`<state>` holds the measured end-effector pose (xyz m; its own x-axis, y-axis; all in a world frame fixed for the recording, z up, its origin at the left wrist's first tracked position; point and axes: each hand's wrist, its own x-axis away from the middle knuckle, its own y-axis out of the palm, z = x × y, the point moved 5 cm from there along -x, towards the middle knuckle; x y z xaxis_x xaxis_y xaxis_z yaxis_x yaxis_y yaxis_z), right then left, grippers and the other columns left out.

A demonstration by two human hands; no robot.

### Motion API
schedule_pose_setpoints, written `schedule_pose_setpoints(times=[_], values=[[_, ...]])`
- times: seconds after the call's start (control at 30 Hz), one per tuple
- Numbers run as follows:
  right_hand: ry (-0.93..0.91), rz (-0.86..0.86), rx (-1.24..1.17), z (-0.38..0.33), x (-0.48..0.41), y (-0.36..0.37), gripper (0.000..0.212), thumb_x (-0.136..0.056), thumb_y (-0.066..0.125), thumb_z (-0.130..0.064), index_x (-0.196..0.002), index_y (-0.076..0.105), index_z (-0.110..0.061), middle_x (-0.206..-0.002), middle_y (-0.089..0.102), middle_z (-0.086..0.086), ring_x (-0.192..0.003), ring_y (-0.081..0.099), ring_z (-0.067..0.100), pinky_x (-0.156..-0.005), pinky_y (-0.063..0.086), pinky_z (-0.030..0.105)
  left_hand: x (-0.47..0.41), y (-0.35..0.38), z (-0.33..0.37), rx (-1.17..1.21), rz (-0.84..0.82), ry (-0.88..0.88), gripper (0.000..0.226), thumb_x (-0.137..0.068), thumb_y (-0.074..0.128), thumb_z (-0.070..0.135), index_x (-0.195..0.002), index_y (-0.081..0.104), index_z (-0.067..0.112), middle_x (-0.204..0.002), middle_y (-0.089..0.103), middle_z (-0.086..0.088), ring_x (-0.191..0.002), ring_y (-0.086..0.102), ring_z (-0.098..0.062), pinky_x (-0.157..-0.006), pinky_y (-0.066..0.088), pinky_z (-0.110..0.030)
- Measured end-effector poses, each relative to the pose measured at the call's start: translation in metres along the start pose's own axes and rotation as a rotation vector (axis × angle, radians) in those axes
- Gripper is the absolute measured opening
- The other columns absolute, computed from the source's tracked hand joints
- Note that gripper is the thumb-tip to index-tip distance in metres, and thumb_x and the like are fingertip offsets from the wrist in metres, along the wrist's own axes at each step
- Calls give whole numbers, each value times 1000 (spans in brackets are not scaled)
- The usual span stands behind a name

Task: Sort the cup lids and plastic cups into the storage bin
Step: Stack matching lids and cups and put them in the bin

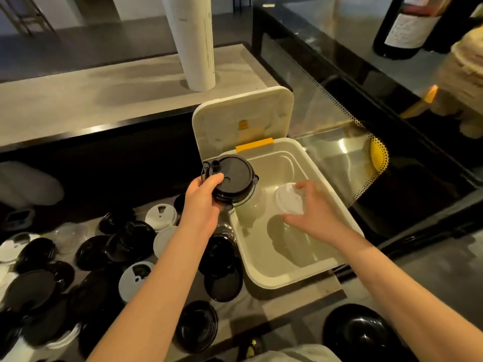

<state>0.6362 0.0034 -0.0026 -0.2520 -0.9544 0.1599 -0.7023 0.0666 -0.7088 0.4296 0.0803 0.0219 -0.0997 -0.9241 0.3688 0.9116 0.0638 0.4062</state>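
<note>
left hand (202,198) gripped black lid stack (232,178) at storage bin (266,279) rim | right hand (312,209) held white lids (288,201) inside bin | hinged lid (243,118) stood open

I see a white column (193,43) standing on a pale stone counter (78,95), grey floor (91,35) behind it and a black glass display case (339,82) to its right.

Black lids (232,178), white lid (288,202) over bin (271,283)

Counter (300,301) with scattered lids (137,279), bin (287,279)
</note>
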Motion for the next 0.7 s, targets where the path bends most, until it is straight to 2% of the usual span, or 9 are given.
schedule_pose_setpoints(times=[0.1,0.17,0.37,0.47,0.57,0.7], values=[[-64,-84,371,1,-21,9,66,-74,71,-41,-125,35,-20,-129,41,0,-117,43,21,-82,40,30,-12,3,-6,24,21,-21,20,-91,55,7,-111,53,5,-101,65,-10,-88,66,-17,-54,53,-24],[-69,-179,557,-1,-34,16,62,-76,67,-46,-121,35,-19,-130,40,1,-117,43,23,-79,38,31,-16,2,-9,24,36,-26,30,-92,55,9,-121,51,3,-109,65,-11,-96,65,-18,-61,54,-26],[-136,-489,859,-5,-49,56,71,-76,60,-56,-129,35,-17,-126,46,4,-116,46,25,-82,42,35,-23,-6,-17,66,81,-32,32,-93,54,12,-123,46,4,-112,62,-11,-101,63,-19,-76,53,-32],[-248,-505,929,-5,-46,74,67,-77,58,-54,-128,38,-16,-119,49,5,-105,54,27,-75,43,33,-23,-7,-19,70,99,-17,22,-93,54,12,-114,49,7,-107,63,-8,-97,63,-15,-77,52,-31],[-340,-478,1027,-3,-49,85,59,-77,59,-42,-126,41,-13,-116,49,8,-100,58,28,-68,43,33,-21,-6,-21,78,100,-7,12,-93,54,12,-105,52,11,-102,64,-4,-91,64,-11,-75,52,-28],[-290,-449,1110,15,-63,89,54,-80,64,-28,-126,43,-9,-120,47,11,-104,54,29,-70,39,34,-20,-6,-22,24,94,12,26,-93,55,13,-118,50,7,-110,63,-6,-97,64,-11,-79,53,-28]])
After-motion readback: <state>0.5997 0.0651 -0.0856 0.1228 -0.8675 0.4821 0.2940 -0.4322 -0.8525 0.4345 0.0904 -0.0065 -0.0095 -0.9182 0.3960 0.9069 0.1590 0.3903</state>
